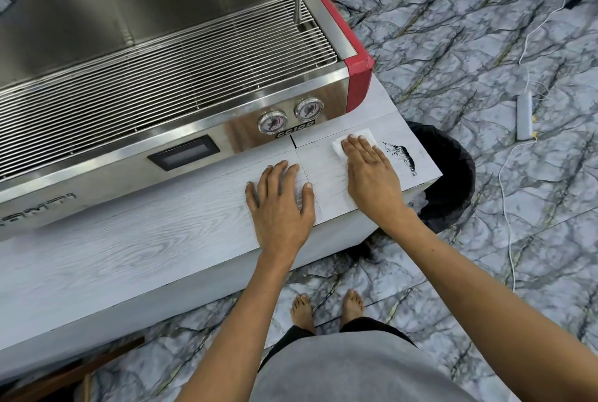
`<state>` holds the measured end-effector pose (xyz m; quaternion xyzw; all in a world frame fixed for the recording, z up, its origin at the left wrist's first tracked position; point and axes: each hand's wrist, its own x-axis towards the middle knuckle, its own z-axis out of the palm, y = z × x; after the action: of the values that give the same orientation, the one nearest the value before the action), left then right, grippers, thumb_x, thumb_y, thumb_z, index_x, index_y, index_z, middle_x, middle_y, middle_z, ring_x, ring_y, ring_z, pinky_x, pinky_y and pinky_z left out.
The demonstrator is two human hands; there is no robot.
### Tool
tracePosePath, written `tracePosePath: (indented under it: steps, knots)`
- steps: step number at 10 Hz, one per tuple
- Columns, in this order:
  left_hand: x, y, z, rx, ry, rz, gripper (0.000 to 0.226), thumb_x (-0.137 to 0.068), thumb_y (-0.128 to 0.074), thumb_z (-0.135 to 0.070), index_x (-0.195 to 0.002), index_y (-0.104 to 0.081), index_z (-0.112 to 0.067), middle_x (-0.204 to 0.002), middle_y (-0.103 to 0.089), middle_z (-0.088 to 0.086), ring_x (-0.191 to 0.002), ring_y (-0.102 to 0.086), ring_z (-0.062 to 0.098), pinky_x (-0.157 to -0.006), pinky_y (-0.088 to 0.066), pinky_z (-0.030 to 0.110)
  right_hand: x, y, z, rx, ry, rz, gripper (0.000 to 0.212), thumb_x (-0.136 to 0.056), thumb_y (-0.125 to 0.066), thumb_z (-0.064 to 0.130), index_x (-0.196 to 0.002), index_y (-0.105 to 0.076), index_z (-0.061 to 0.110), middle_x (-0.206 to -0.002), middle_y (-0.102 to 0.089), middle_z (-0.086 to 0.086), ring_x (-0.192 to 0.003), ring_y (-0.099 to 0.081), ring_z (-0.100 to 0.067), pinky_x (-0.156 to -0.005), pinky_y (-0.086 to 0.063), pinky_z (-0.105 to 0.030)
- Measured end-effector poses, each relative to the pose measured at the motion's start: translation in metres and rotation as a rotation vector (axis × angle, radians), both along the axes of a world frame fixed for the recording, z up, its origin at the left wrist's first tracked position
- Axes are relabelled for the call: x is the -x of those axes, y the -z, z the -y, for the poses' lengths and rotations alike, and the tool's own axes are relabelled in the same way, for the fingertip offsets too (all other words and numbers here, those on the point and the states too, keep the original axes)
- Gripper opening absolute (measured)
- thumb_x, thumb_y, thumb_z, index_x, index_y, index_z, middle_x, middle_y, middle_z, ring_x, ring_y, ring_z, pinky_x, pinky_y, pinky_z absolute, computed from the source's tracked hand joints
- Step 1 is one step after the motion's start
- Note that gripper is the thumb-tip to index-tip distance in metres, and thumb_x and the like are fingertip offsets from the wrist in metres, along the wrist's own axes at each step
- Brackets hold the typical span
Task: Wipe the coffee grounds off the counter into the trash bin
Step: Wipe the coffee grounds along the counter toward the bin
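White tissue (354,142) lies under the flat, straight fingers of the right hand (369,172), pressed onto the counter (129,259). Left hand (280,204) rests spread beside it. Coffee grounds (401,155) remain just beyond the tissue, near the counter edge above the trash bin (453,181); final sweep judged outstanding.

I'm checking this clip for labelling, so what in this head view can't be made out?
- Trash bin: the counter hides its near side; contents too dark to tell.
- White tissue: mostly hidden under the right hand.
- Espresso machine: cut off by the top and left edges.
- Gauges: readings too small.
- Coffee grounds: any finer residue too small.
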<state>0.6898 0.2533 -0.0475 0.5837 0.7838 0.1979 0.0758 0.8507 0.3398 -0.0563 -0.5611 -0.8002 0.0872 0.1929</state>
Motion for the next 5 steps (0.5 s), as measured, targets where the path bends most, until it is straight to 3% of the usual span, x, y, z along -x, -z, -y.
tracePosePath:
  steps: [5]
  knots:
    - [0.0,-0.001,0.001,-0.021,0.002,0.009,0.045,-0.098,-0.042,-0.046,-0.138,-0.051,-0.027,-0.151,-0.043,-0.007,-0.144,-0.031,0.017,-0.122,-0.013,0.05,-0.026,-0.005,-0.012,0.01,0.109,-0.074,0.039,-0.097,-0.04,0.0,-0.134,-0.051,0.003,-0.142,-0.049,-0.016,-0.134,-0.043,-0.03,-0.112,-0.032,-0.046]
